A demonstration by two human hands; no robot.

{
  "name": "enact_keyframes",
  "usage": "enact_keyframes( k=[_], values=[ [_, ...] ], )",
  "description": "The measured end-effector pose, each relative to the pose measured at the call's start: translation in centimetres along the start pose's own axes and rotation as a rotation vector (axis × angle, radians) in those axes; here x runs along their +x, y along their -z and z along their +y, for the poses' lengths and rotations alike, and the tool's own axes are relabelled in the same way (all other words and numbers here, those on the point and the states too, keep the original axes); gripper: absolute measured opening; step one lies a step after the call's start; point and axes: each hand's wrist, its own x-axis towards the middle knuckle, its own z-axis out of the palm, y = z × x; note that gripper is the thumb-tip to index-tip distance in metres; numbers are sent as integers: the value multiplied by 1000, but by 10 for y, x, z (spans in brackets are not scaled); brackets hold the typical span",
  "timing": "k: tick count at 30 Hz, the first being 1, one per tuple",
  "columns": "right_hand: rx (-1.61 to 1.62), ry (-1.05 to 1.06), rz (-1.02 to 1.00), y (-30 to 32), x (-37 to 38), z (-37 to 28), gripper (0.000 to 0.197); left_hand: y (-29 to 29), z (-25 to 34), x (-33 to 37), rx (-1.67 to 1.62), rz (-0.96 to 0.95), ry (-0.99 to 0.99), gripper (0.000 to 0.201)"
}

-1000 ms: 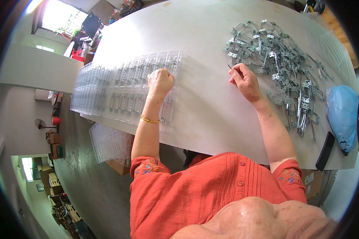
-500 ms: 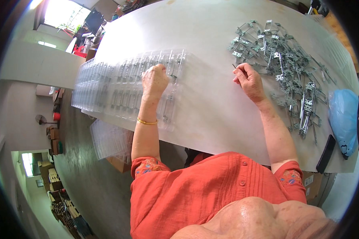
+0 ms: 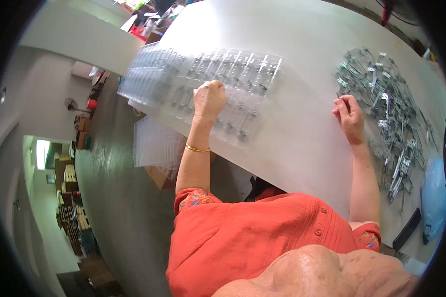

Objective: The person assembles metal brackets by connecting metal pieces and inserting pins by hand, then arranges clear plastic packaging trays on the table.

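Note:
My left hand (image 3: 209, 101) is over the clear plastic blister tray (image 3: 268, 111), its fingers closed and pointing down. Whatever its fingertips hold, if anything, is hidden by the hand. Thin metal parts lie in several of the tray's slots. At the left edge of a loose heap of metal brackets and rods (image 3: 389, 99), my right hand (image 3: 351, 119) is closed in a pinch. A small thin metal piece (image 3: 338, 94) pokes up from its fingertips.
More clear trays (image 3: 156, 143) rest below the table's left edge, over a cardboard box (image 3: 159, 177). A dark flat object (image 3: 407, 228) and a blue plastic bag (image 3: 435, 198) lie on the white table (image 3: 302, 143) at right.
The head view has swung left, so the table things sit further right. My left hand has shifted from the tray's upper row toward its lower row. My right hand stays beside the heap.

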Motion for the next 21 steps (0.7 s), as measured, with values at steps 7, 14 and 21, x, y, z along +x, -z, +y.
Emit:
enact_keyframes(
  k=[7,14,21],
  values=[
    [64,26,-30,-1,0,5,9,-4,-21,-26,-23,38,36,23],
    [43,24,-47,-2,-1,4,9,-6,-38,-42,-82,63,70,22],
    [53,18,-71,9,7,16,10,7,-91,-64,-90,410,217,15]
  ],
)
